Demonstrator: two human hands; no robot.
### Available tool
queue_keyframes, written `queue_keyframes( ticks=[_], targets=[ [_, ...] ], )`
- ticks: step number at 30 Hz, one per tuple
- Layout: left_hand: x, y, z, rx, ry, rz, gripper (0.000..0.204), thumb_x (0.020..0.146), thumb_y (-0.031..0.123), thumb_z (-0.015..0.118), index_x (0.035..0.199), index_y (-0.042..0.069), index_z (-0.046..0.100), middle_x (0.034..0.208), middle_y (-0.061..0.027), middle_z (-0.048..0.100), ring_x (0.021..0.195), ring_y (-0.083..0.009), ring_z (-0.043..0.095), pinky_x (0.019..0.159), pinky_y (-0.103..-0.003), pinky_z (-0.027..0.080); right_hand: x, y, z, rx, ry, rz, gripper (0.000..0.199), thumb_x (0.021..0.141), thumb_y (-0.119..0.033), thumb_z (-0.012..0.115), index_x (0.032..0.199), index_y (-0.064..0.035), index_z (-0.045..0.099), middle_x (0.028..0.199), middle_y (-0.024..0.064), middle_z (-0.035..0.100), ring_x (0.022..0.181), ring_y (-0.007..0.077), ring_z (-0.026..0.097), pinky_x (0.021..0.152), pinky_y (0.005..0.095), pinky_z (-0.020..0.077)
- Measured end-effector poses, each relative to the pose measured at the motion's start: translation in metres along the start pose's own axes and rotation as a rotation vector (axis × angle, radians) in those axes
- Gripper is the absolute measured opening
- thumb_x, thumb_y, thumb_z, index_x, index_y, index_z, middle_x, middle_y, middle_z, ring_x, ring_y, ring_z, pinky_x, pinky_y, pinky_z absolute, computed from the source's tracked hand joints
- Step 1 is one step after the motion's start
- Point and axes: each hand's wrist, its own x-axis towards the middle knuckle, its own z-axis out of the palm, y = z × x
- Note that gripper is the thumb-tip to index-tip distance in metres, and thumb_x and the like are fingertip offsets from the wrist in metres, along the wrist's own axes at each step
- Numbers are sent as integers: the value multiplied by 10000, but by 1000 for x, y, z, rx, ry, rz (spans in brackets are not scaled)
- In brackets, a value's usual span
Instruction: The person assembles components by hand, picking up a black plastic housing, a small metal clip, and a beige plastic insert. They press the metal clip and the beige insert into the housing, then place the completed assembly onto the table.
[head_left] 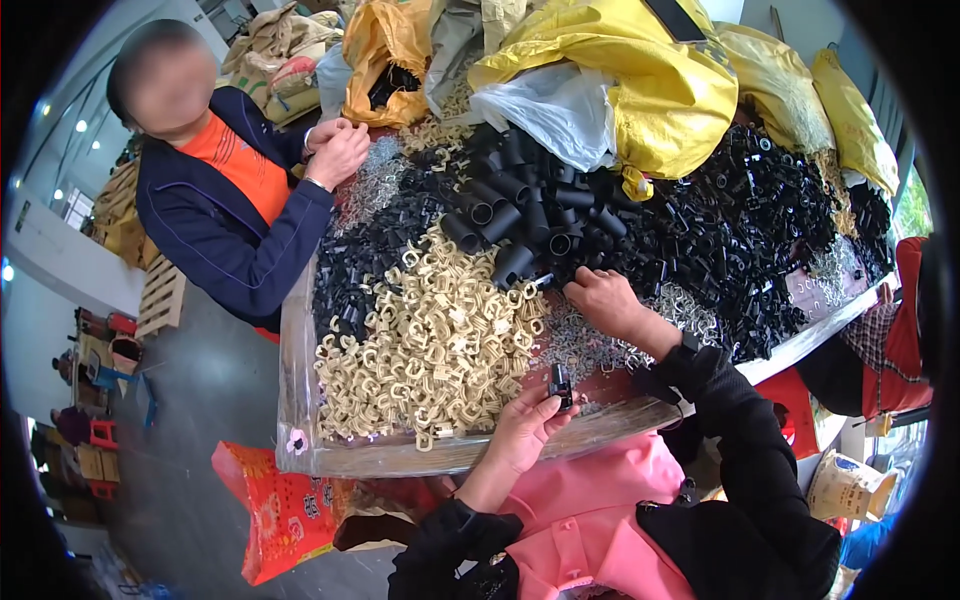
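My left hand (524, 428) is closed round a small black plastic part (561, 388), held upright over the table's near edge. My right hand (608, 300) reaches across to where short black tubes (515, 215) border a spread of small silvery metal pieces (585, 345). Its fingers are bent together and point down. Whatever lies between its fingertips is hidden. A large heap of beige plastic clips (430, 340) fills the table left of both hands.
Opposite at the left, a person in a dark jacket (225, 215) works with both hands. Black plastic parts (740, 240) are heaped at the right. Yellow sacks (660, 100) and an orange sack (385, 55) stand behind. Clear wrap covers the table edge (350, 458); a red bag (275, 510) is below it.
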Motion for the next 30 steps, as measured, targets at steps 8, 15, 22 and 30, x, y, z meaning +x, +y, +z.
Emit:
queue_keyframes(
  ticks=[8,15,22,30],
  targets=[
    [1,-5,-5,-33,-30,60,261,799,80,543,1047,8,507,990,-139,566,866,-213,575,741,-266,491,-24,-12,-20,626,206,96,101,738,-162,588,751,-63,571,729,43,518,647,184,531,583,312,435],
    [5,-11,2,-159,-109,162,246,800,113,554,1030,32,521,992,-81,564,933,-178,534,838,-291,432,-76,-82,-30,1736,34,576,154,838,-165,525,740,-47,534,637,-34,476,516,52,393,474,195,343],
    [5,-17,8,-186,-142,177,237,801,142,555,1020,53,530,1014,-63,555,952,-153,514,875,-316,404,-91,-84,-20,1985,68,525,96,843,-138,515,819,-46,502,634,-33,469,501,24,345,442,177,279],
    [2,-16,8,-117,-98,127,236,806,135,545,1026,55,520,1005,-68,558,935,-150,523,835,-299,430,-95,-80,-33,1495,146,291,93,853,-143,495,849,-51,485,644,-9,495,517,65,429,470,222,366]
  ],
)
